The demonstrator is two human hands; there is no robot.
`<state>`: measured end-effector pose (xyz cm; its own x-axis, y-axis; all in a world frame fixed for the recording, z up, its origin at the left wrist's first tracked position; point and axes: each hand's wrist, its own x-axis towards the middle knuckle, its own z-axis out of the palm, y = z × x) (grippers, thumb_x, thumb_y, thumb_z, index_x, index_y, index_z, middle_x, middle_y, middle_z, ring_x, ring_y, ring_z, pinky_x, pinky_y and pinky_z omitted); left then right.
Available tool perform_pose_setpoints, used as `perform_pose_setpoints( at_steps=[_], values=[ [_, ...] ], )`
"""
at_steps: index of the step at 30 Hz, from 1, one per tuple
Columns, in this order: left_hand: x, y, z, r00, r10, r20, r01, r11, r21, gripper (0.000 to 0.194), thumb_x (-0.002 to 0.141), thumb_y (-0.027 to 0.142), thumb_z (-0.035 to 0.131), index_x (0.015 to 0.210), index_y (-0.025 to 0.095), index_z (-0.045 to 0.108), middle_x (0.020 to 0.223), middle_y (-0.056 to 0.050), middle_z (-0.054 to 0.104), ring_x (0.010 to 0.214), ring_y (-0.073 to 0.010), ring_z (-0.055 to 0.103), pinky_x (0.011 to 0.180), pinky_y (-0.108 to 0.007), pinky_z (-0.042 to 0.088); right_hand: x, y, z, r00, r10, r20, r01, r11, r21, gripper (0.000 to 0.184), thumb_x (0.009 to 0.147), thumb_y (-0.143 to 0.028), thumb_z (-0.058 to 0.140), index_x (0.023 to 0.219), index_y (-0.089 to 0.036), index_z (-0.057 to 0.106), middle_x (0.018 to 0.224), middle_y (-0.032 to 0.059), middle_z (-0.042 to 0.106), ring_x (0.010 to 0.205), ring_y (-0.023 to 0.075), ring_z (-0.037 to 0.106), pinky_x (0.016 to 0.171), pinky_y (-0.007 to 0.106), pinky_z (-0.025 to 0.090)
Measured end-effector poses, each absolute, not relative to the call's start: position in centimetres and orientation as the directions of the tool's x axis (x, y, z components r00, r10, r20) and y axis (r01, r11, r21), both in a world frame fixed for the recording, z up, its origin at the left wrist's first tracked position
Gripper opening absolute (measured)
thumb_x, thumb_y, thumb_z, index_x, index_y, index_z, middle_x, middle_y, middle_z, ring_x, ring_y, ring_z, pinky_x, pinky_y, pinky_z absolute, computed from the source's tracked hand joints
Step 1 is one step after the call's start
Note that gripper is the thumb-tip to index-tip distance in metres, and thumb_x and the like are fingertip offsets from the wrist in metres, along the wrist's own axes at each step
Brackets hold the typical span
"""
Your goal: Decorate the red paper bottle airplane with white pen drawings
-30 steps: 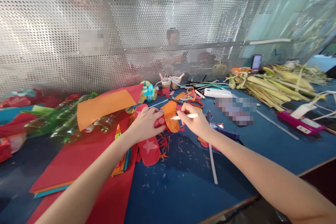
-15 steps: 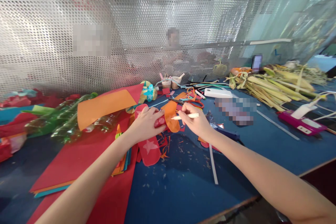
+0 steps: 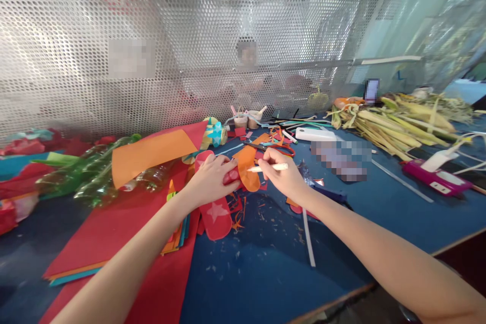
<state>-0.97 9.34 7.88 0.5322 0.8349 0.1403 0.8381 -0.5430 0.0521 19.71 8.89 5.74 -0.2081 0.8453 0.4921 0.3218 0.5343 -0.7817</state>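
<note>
My left hand [image 3: 214, 177] is closed around a small red piece [image 3: 231, 176], its thumb and fingertips at the left edge of an orange strip [image 3: 248, 172] with a rounded end. Under that hand lies a long red rounded cutout [image 3: 216, 217] with a pale star. A slim white pen [image 3: 280, 166] is pinched in my right hand [image 3: 283, 174], its tip over the orange strip. Behind the strip, scissors [image 3: 288, 150] with orange-red handles are partly covered. Orange and red paper scraps [image 3: 238, 217] lie below the strip.
Red sheets [image 3: 114, 228] and green plastic bottles [image 3: 102, 177] cover the left. Farther back stand small cups [image 3: 254, 120] before a perforated metal panel [image 3: 212, 35]. To the right are a white device [image 3: 315, 134], dried husks [image 3: 398, 129] and a magenta power strip [image 3: 436, 180].
My hands, the pen and the orange strip keep practically the same positions. Behind the perforated panel, the blurred figures have shifted slightly.
</note>
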Motion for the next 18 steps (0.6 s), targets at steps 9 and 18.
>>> perform_pose_setpoints(
  at_steps=[9,18],
  values=[
    [-0.92,9.32,7.92,0.525,0.841,0.134,0.843,-0.535,0.059,0.040,0.086,0.045,0.049,0.117,0.020,0.058,0.110,-0.010,0.055,0.103,-0.0278,0.051,0.099,-0.046,0.039,19.71,8.86,5.81,-0.193,0.851,0.489,0.331,0.525,-0.784,0.024,0.086,-0.030,0.048,0.067,-0.025,0.034,0.051,-0.0064,0.044,0.048,0.0122,0.044,0.053,0.025,0.034],
    [-0.92,9.38,7.94,0.538,0.830,0.147,0.834,-0.550,0.050,0.038,0.087,0.045,0.049,0.115,0.021,0.058,0.108,-0.010,0.056,0.101,-0.0272,0.051,0.096,-0.045,0.041,19.73,8.93,5.86,-0.191,0.845,0.500,0.341,0.535,-0.773,0.024,0.086,-0.030,0.047,0.067,-0.025,0.034,0.051,-0.0061,0.044,0.048,0.0122,0.043,0.053,0.025,0.034]
  ],
)
